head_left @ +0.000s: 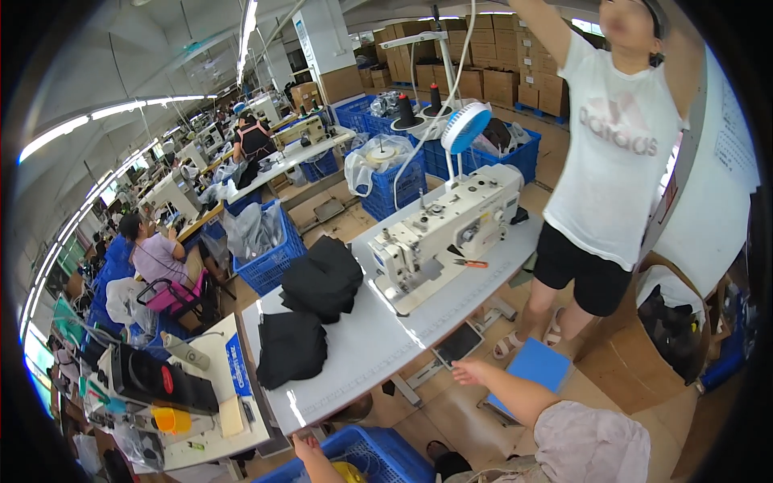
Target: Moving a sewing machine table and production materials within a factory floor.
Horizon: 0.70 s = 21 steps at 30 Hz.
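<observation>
My left hand (305, 447) is low in the picture, beside the near edge of the white sewing table (370, 354) and above a blue crate (378, 451); its fingers look apart, with nothing visible in them. My right hand (470, 373) hangs off the table's front edge, over the floor near a blue stool seat (528, 374). Its fingers are loosely bent and show nothing held. On the table stand an industrial sewing machine (447, 229) and two piles of black fabric pieces (322, 278). Orange-handled snips (471, 262) lie on the machine's bed.
A standing person (616, 153) in a white shirt raises both arms at the right. Beside them is a cardboard box (644, 362) of dark pieces. A side table (225, 419) bears a black case and yellow cup. Blue crates (270, 249) and a small fan (467, 127) are beyond.
</observation>
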Tool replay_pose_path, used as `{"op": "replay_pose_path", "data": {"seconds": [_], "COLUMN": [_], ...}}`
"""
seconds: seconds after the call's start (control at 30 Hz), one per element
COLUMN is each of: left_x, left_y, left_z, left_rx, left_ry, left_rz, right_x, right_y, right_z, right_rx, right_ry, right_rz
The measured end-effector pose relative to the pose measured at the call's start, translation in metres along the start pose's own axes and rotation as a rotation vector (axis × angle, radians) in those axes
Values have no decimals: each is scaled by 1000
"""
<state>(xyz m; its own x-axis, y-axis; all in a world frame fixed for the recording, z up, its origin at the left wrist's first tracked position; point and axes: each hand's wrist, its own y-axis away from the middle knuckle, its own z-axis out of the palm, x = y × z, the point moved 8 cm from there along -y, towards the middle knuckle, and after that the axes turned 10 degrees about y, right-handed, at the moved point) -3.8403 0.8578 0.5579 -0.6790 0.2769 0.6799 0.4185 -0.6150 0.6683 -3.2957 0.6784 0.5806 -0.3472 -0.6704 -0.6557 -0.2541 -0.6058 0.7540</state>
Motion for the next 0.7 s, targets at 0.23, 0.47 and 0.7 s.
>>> {"op": "replay_pose_path", "data": {"seconds": [0.23, 0.47, 0.7], "left_x": [-47, -33, -36], "left_y": [144, 330, 308], "left_z": [-109, -94, -103], "left_rx": [-130, -579, -264], "left_ry": [-65, 112, -111], "left_rz": [19, 150, 60], "right_x": [222, 329, 383], "right_y": [85, 297, 316], "right_z": [-200, -369, -359], "right_rx": [35, 240, 193], "right_ry": [626, 1068, 1633], "right_rz": [19, -182, -458]}}
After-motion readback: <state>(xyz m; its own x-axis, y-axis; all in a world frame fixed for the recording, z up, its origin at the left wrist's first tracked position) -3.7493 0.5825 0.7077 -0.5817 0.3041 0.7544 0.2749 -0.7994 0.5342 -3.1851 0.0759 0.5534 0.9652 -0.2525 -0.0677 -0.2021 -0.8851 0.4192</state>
